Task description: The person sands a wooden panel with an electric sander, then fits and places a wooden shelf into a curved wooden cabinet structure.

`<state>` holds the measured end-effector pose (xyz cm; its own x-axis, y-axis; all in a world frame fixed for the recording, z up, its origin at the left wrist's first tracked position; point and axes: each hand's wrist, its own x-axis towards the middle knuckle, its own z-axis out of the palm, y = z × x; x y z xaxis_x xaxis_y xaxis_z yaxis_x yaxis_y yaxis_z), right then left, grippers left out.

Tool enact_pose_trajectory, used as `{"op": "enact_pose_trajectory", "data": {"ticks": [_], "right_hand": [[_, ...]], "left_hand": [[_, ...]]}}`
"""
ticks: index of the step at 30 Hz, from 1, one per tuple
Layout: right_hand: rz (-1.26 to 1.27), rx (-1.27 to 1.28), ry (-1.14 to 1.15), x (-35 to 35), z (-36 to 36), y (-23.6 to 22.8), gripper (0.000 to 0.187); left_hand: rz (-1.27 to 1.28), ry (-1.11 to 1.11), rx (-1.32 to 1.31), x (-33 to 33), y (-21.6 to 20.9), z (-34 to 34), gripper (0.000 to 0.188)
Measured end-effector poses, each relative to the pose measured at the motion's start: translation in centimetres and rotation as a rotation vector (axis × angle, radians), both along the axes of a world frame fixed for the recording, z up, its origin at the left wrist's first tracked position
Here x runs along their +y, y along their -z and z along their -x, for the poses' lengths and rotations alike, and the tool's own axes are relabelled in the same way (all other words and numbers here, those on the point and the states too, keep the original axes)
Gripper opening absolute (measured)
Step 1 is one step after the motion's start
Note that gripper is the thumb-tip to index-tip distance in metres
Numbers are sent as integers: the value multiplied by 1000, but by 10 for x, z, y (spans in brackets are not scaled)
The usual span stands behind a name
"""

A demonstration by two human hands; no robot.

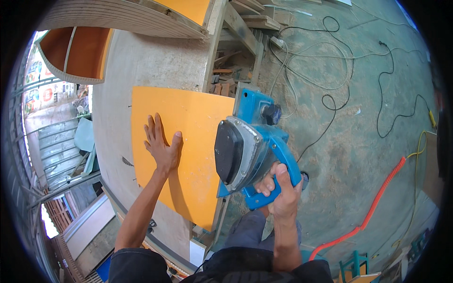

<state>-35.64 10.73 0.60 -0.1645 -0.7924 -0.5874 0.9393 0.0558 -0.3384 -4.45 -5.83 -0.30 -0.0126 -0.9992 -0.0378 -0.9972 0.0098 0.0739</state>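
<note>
An orange-yellow board (198, 118) lies on the pale workbench (115, 113), its right edge along the bench's edge. My left hand (163, 147) rests on the board with its fingers spread, holding nothing. In my right hand (283, 191) is a blue electric hand planer (252, 141), gripped by its rear handle. The planer sits at the board's right edge, its black side cover facing up and left. Its underside against the edge is hidden, so I cannot tell whether it touches the wood.
Past the board stands a wooden frame (214, 47) with offcuts (224, 87) beneath. A curved cabinet piece (71, 52) is at the far left. Black and white cables (325, 101) and sawdust lie on the green floor (339, 155). A coiled red air hose (377, 207) runs along the right.
</note>
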Motion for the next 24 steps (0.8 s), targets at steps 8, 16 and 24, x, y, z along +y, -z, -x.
{"op": "enact_pose_trajectory", "data": {"ticks": [8,16,24], "right_hand": [[-23,60,24,-45,25,-6,28],[-22,-15,102,-58,52,19,31],[-435,130,327,99,92,96,35]], "left_hand": [[-28,-49,46,1,-3,1,99],[-17,-56,82,-2,-2,4,93],[29,-62,95,1,1,3,88]]}}
